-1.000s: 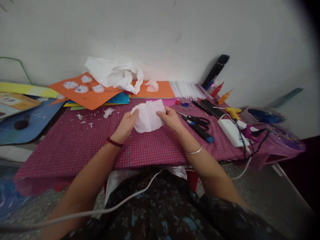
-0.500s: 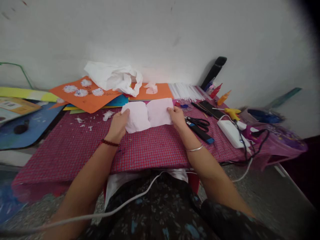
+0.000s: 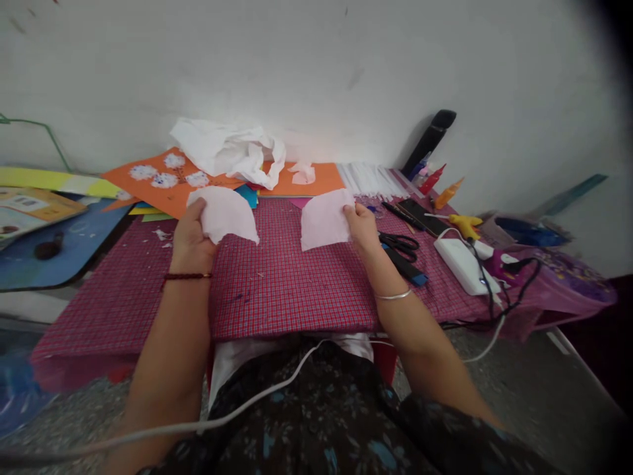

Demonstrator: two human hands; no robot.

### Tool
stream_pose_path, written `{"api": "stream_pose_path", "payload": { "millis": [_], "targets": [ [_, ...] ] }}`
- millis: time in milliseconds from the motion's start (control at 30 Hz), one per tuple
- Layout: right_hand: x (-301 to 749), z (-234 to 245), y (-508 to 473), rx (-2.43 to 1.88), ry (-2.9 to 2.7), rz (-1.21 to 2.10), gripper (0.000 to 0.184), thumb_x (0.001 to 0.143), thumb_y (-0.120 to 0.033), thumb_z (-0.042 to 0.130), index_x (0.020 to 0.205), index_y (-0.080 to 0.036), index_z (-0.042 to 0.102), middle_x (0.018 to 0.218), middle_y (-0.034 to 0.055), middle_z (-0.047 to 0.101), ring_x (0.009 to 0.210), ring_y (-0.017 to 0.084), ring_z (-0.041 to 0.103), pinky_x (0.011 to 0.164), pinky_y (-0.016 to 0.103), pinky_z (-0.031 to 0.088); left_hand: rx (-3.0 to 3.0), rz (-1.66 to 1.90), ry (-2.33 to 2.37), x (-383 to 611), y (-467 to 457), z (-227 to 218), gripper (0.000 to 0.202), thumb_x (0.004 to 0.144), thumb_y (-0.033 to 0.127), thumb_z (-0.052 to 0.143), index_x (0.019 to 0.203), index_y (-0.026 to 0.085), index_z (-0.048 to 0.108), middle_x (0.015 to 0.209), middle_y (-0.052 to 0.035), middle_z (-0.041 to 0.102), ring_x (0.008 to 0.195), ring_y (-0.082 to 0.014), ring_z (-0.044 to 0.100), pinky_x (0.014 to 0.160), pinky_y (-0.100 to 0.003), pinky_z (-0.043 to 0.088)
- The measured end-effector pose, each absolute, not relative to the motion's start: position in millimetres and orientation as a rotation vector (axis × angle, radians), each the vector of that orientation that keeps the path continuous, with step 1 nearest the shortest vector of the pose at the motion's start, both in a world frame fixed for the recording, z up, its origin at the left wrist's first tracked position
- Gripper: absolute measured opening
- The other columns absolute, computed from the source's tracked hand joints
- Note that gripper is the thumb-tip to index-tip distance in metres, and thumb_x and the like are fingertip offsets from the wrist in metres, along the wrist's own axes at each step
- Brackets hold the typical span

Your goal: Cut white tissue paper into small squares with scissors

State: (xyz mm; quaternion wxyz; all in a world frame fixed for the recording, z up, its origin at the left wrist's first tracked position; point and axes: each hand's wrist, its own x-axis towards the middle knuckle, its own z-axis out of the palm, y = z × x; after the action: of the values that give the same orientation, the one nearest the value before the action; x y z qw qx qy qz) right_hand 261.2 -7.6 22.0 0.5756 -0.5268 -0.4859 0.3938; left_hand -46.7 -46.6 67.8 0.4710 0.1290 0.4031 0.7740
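A pale pinkish-white piece of thin paper [image 3: 227, 214] is pinched at its left edge by my left hand [image 3: 192, 231], thumb on top. My right hand [image 3: 362, 227] grips a second, similar piece of paper [image 3: 326, 221] by its right side. Both pieces are held up over the checked tablecloth [image 3: 281, 284], apart from each other, and their facing edges look uneven. Beyond them lies an orange sheet with white puffs [image 3: 163, 185], partly covered by the left piece. Black-handled scissors [image 3: 403, 245] lie just right of my right hand.
Crumpled white tissue [image 3: 227, 148] and a small pink scrap [image 3: 302, 173] lie at the back, beside white sticks [image 3: 373, 179]. On the right are a yellow glue gun [image 3: 467, 224], a white power bank [image 3: 465, 264] with cables, and paint bottles [image 3: 449, 192].
The one paper, creased at the middle, has come apart into two pieces. My left hand has moved left with its piece; my right hand has shifted slightly right.
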Motion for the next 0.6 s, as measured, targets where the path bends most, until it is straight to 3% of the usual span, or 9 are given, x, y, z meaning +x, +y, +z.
{"api": "stream_pose_path", "payload": {
  "millis": [200, 333, 467, 600],
  "targets": [
    [205, 51, -10, -1.129, -1.309, 1.103, 0.013, 0.081, -0.027, 0.063, 0.073, -0.020, 0.056, 0.064, -0.0020, 0.055, 0.056, 0.012, 0.049, 0.054, 0.027, 0.039, 0.214, 1.940, 0.938, -49, -44, 70, 0.008, 0.083, 0.009, 0.056, 0.080, 0.016, 0.060, 0.077, -0.0006, 0.066, 0.074, -0.0131, 0.062, 0.077, -0.027, 0.056],
    [169, 67, 1, -0.958, -1.360, 1.296, 0.012, 0.083, -0.031, 0.064, 0.082, -0.020, 0.059, 0.072, 0.0008, 0.062, 0.063, 0.014, 0.056, 0.059, 0.028, 0.046, 0.226, 1.977, 0.904, -54, -41, 65, 0.008, 0.085, 0.010, 0.055, 0.081, 0.017, 0.059, 0.077, 0.0005, 0.066, 0.076, -0.0121, 0.061, 0.074, -0.024, 0.053],
    [166, 62, 10, -0.926, -1.313, 1.287, 0.016, 0.083, -0.035, 0.063, 0.088, -0.020, 0.060, 0.080, 0.0031, 0.066, 0.069, 0.015, 0.061, 0.066, 0.031, 0.051, 0.264, 1.930, 0.855, -56, -40, 61, 0.007, 0.087, 0.015, 0.055, 0.082, 0.019, 0.058, 0.079, 0.0009, 0.064, 0.077, -0.0120, 0.061, 0.076, -0.025, 0.052],
    [186, 36, 13, -1.182, -1.459, 1.128, 0.016, 0.084, -0.032, 0.056, 0.090, -0.018, 0.062, 0.084, 0.0062, 0.070, 0.071, 0.018, 0.064, 0.068, 0.035, 0.054, 0.255, 1.923, 0.848, -52, -39, 62, 0.011, 0.089, 0.013, 0.052, 0.080, 0.018, 0.056, 0.077, 0.0015, 0.062, 0.074, -0.0109, 0.059, 0.078, -0.026, 0.050]
  ]
}}
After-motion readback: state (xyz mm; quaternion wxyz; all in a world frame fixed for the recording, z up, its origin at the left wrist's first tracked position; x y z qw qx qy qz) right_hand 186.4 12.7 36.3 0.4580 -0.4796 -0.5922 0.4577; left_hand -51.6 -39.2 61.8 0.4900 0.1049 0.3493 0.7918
